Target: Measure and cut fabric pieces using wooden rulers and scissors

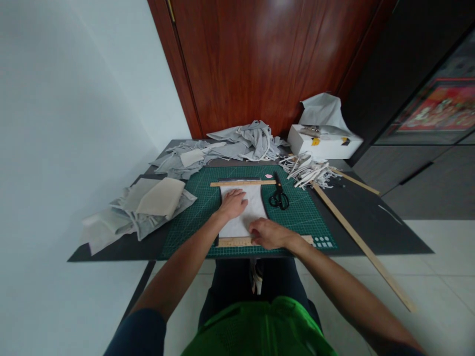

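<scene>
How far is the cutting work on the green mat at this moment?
Done, it seems: cut strips are heaped beyond the mat, and folded pieces are stacked at its left. In hand: the left hand and right hand press a white sheet flat between two rulers. Left: the scissors lie untouched, and grey fabric waits behind.

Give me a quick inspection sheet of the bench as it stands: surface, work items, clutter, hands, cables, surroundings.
Surface: dark table with a green cutting mat on it.
Work items: white fabric piece flat on the mat between two wooden rulers; black scissors to its right.
Clutter: grey fabric piles, cut strips, white box, long wooden stick.
Hands: left hand flat on the fabric; right hand at its near edge.
Cables: nothing seen.
Surroundings: wooden door, pale wall, tiled floor.
</scene>
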A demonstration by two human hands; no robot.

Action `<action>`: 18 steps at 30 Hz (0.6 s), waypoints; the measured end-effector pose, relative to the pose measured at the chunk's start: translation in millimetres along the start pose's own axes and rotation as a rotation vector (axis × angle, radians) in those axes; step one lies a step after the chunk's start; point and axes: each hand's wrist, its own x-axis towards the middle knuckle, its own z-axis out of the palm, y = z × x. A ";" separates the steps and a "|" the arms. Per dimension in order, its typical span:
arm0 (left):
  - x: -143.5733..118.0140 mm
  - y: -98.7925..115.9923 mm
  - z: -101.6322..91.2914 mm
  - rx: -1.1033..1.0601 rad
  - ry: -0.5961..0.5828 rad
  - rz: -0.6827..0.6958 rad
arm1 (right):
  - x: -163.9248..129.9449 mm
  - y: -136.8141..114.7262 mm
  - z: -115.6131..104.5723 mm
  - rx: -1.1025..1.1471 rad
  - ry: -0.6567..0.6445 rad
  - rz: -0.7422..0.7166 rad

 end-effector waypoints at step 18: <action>12.7 -14.9 -15.1 -0.227 0.088 -0.152 | -6.7 81.3 -53.3 -0.009 0.426 0.493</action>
